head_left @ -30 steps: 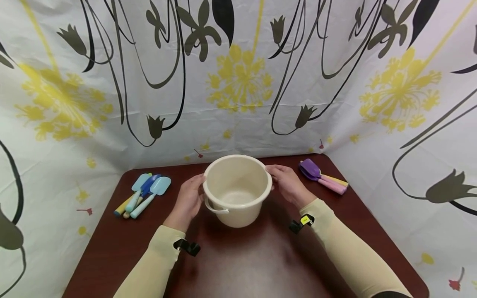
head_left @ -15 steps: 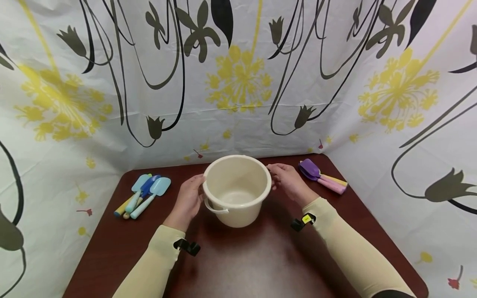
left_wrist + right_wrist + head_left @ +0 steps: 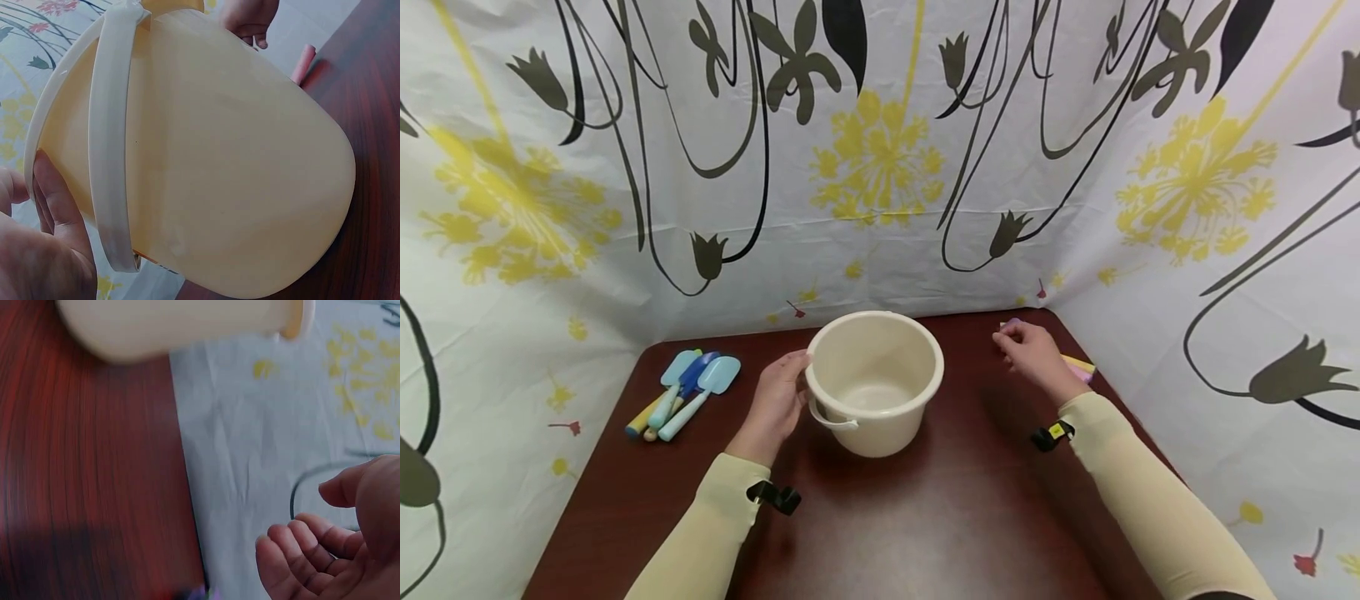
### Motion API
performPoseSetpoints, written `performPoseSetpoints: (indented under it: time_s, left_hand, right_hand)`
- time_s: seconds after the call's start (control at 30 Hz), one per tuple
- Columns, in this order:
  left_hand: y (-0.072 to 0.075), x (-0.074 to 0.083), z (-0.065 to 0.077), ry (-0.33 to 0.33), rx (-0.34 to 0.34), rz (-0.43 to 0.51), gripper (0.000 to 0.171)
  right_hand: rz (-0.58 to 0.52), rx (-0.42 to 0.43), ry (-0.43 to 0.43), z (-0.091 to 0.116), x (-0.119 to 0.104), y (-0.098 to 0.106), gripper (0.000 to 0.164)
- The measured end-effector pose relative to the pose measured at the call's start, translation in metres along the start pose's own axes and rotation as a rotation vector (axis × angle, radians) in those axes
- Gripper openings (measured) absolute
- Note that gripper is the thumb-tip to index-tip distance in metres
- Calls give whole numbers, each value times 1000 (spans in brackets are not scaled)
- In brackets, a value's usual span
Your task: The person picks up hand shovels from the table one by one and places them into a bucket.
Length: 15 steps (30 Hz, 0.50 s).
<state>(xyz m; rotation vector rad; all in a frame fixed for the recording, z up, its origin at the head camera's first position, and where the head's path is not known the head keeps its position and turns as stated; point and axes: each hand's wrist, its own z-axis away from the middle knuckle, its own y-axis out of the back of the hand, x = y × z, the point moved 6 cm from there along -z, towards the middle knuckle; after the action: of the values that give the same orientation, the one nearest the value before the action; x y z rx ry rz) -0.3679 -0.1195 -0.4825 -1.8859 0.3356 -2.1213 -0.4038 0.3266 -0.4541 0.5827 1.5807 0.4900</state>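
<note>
A cream plastic bucket (image 3: 880, 429) stands upright on the dark red table. My left hand (image 3: 777, 404) grips its rim from the left, thumb and fingers on either side of the rim in the left wrist view. The bucket's handle (image 3: 111, 144) hangs down along the wall. To the right, my right hand (image 3: 1033, 354) is over a small pile of purple, pink and yellow shovels, hiding most of it; a pink handle (image 3: 1081, 372) shows past the wrist. Nothing is between the loosely bent fingers of the right hand (image 3: 319, 550) in the right wrist view.
Several small shovels with light blue (image 3: 718, 375) and dark blue heads lie piled at the table's left side. A white curtain (image 3: 865, 258) with plant prints hangs around the back and sides of the table (image 3: 880, 525).
My right hand has let go of the bucket's rim and moved right, over the purple and pink shovels. The left hand keeps its grip, and the bucket stays put.
</note>
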Motion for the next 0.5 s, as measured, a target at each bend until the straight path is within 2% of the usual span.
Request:
performPoseSetpoints:
  time_s: [0.23, 0.37, 0.5]
  left_hand:
    - [-1, 1, 2, -9, -2, -3, 33]
    - [-1, 1, 2, -7, -6, -5, 33]
    - [-1, 1, 2, -12, -8, -1, 33]
  right_hand:
    - [261, 69, 47, 0, 32, 38, 36]
    - [334, 40, 32, 1, 51, 47, 41]
    - [446, 34, 36, 2, 59, 51, 42]
